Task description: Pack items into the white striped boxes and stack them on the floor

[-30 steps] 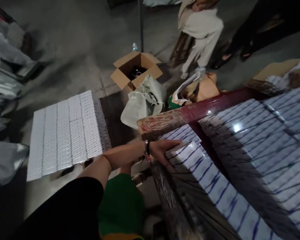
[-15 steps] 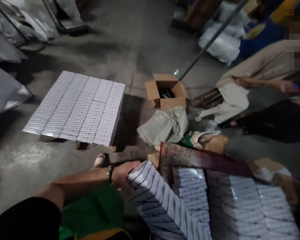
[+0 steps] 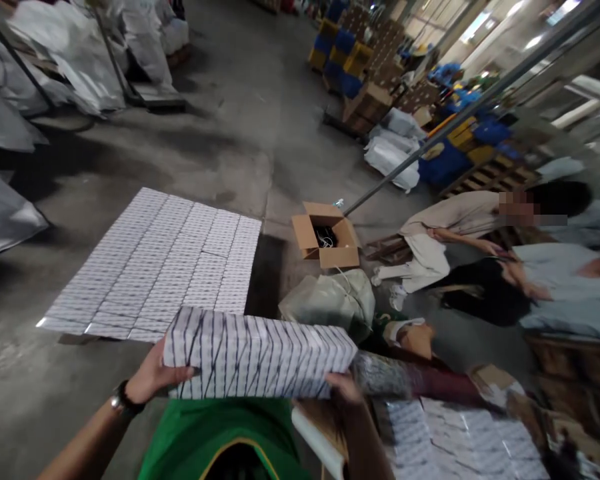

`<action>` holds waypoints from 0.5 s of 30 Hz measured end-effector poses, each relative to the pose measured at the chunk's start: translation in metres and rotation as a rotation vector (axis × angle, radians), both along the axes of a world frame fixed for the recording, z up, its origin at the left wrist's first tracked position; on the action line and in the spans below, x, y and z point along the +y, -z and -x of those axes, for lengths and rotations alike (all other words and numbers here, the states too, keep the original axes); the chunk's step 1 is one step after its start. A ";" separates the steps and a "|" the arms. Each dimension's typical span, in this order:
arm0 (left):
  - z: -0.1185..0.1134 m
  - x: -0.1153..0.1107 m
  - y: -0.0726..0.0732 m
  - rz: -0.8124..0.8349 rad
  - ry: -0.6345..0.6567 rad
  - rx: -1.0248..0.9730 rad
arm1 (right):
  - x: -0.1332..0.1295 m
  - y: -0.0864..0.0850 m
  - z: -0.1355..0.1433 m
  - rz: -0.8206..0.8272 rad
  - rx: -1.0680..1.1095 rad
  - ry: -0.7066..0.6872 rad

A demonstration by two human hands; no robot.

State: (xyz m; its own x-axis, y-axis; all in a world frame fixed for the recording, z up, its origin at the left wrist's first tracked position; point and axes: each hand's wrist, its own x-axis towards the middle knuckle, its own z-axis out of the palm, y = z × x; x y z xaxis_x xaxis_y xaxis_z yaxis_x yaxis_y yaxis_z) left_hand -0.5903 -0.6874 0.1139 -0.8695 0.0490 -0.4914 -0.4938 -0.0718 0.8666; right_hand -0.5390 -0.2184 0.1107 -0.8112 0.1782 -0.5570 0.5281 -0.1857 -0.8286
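Observation:
Between my two hands is a long row of white boxes with dark stripes, held level in front of my green apron. My left hand grips its left end, thumb across the near side. At the right end, my right hand presses on it, its fingers partly hidden. Beyond the row, to the left, a low flat stack of similar white boxes lies on a pallet. More striped boxes sit at the lower right.
An open carton with dark items inside stands ahead, near a pale sack. A metal pole slants across the right. Two people sit at the right. White sacks stand at the far left.
The row of boxes has left the lower-right stack and swung level in front of me. My right hand has come into view on its right end. The view has tilted up.

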 end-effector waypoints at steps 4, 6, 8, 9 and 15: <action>0.037 -0.033 0.026 0.049 -0.131 -0.073 | -0.026 0.037 0.100 0.008 -0.077 0.003; 0.062 -0.036 0.041 0.063 -0.191 -0.126 | -0.033 0.053 0.153 0.039 -0.107 -0.026; 0.096 -0.031 0.055 0.072 -0.235 -0.176 | -0.034 0.069 0.207 0.103 -0.136 -0.056; 0.117 -0.025 0.063 0.071 -0.249 -0.202 | -0.031 0.079 0.235 0.131 -0.151 -0.069; 0.287 0.032 0.117 0.064 -0.407 -0.270 | 0.009 0.167 0.416 0.195 -0.207 -0.149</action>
